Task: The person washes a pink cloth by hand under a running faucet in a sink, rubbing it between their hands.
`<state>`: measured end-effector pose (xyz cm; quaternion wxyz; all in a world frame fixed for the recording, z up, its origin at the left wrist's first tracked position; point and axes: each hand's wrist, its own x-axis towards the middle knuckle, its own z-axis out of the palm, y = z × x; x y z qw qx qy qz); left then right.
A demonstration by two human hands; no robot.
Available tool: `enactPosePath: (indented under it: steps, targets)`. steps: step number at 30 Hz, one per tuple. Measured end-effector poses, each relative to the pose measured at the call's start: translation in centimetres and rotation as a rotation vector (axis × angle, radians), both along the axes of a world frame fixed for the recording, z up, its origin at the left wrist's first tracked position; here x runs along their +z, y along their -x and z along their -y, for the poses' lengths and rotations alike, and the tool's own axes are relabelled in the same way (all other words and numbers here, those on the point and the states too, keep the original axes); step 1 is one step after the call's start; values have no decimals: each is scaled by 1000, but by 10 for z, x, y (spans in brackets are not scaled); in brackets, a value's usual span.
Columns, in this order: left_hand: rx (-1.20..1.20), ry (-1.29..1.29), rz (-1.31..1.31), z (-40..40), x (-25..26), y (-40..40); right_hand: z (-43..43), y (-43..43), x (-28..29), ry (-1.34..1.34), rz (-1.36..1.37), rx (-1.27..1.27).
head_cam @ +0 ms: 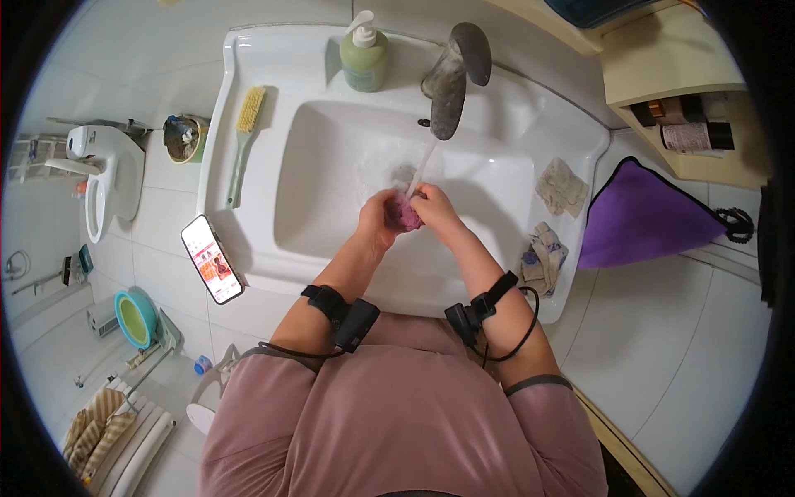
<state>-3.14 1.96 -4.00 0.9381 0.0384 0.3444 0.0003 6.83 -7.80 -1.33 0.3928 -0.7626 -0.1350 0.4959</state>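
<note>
Both of my hands hold a bunched pink-purple cloth [402,212] over the basin of a white ceramic sink [323,186]. My left hand [375,218] grips its left side, and my right hand [435,210] has its right side, with the fingers near the top. Water runs from the worn metal faucet [448,99] onto the cloth and hands. The drain lies just beyond the cloth, partly under splashing water. Black straps with small boxes and cables sit around both forearms.
A green soap pump bottle [364,59] stands left of the faucet. On the left ledge lie a yellow-bristled brush [245,140] and, at the rim, a lit smartphone [213,259]. Two crumpled cloths [561,187] [543,261] rest on the right ledge. Purple fabric [646,217] hangs beyond.
</note>
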Motion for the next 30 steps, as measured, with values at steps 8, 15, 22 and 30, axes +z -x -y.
enactPosePath:
  steps: [8,15,22,30]
  targets:
    - [-121,-58,-351,24,-27,0,-3,-5,-23,384,31,113]
    - [-128,-50,-371,26,-16,-4,-6,-15,-48,366,-92,119]
    - [-122,-13,-471,23,-5,-10,9,-32,-40,333,27,158]
    - [451,13,-222,9,-3,-21,16,-21,69,-534,-710,-538]
